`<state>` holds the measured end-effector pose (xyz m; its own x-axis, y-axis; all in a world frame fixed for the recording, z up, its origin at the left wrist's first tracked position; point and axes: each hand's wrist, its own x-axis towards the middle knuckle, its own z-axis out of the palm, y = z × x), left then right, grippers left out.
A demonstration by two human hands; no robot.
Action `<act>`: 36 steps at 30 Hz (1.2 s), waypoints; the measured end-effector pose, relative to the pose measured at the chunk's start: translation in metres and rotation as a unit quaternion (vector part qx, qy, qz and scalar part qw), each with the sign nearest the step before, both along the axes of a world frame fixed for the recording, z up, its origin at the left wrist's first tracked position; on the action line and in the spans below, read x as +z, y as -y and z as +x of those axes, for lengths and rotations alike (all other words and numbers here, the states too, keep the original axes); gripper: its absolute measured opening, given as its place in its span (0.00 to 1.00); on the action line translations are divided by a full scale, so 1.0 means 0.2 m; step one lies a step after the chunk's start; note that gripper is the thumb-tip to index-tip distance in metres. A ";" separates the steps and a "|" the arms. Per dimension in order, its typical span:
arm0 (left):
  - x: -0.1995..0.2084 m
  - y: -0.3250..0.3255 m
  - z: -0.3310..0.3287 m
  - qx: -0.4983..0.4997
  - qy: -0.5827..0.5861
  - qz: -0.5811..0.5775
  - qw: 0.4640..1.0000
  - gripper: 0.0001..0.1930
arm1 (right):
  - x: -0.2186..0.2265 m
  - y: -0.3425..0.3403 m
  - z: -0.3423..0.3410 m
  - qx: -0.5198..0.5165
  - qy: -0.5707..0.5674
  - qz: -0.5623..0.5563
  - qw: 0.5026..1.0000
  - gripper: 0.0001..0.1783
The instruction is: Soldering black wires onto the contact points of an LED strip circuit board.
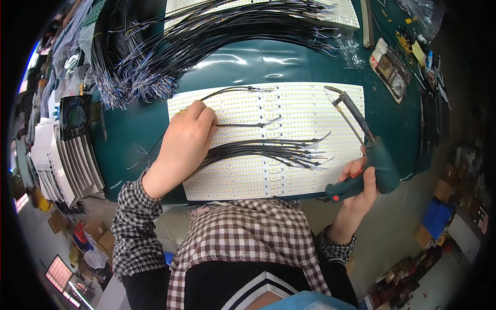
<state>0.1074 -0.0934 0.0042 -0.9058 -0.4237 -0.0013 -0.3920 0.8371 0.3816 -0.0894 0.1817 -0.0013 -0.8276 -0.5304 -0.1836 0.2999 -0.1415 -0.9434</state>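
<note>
By the left hand [188, 135], whose fingers are curled closely together, a black cable [240, 125] is pinched above the white board [320, 116], which is laid on the green tabletop [132, 126]. On the same board, nearer to the checked apron [248, 227], a bundle of cables [248, 149] is spread. By the right hand [360, 187], the handle of a green soldering gun [385, 168] is gripped firmly, its metal tip [333, 90] being held over the board.

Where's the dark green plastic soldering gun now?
Right of centre in the head view, the soldering gun is in the bare right hand, its metal tip over the white LED-dotted rectangular board.
</note>
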 end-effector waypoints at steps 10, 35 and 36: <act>-0.12 -0.08 -0.30 -0.033 -0.106 0.161 0.981 0.07 | 0.07 0.02 0.02 0.006 -0.017 0.039 0.999 0.28; -0.17 -0.05 -0.38 0.058 -0.155 0.225 0.960 0.05 | 0.13 0.08 0.05 0.052 -0.006 0.127 0.991 0.24; -0.17 -0.04 -0.38 0.058 -0.155 0.226 0.960 0.05 | 0.13 0.09 0.05 0.056 -0.004 0.137 0.989 0.23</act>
<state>0.0310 -0.0845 -0.0294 -0.8386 -0.5422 0.0534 -0.2817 0.5155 0.8092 -0.0797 0.1645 0.0254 -0.7688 -0.5498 -0.3266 0.2909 0.1542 -0.9443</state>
